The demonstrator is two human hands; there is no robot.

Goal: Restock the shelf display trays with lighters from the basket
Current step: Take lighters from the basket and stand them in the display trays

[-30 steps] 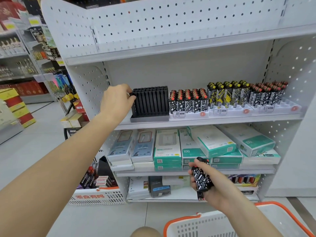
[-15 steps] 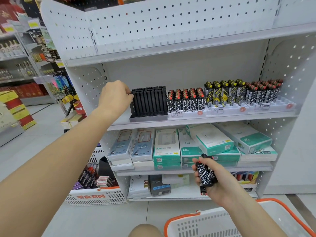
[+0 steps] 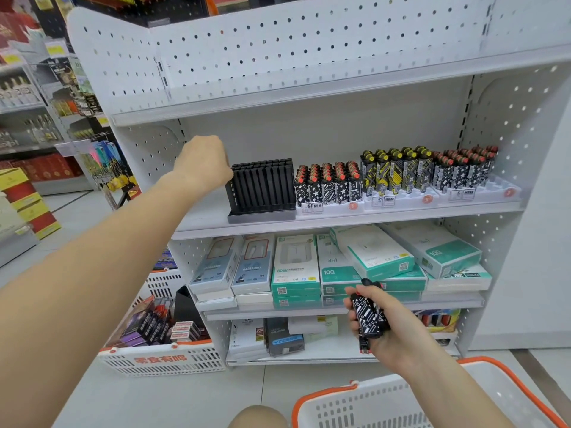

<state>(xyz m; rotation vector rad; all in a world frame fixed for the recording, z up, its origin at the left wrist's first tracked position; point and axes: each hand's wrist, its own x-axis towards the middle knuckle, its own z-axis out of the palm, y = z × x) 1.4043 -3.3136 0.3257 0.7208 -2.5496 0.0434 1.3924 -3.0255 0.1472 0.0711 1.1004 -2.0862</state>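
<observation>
The white shelf unit (image 3: 340,222) sits lower and larger in view than a second ago, so the person has drawn closer. On the middle shelf, the black display tray (image 3: 262,188) stands at the left end of the row; the left hand (image 3: 200,165) remains at its left edge, fingers curled over, though whether they grip it cannot be told. Right of it, three white trays (image 3: 401,200) hold patterned lighters toward their backs, front slots bare. The orange-rimmed basket (image 3: 386,396) sits at the bottom edge. Above it, the right hand (image 3: 386,325) has risen slightly, fingers wrapped around a bundle of black-and-white lighters (image 3: 367,316), likely bound for the shelf next.
</observation>
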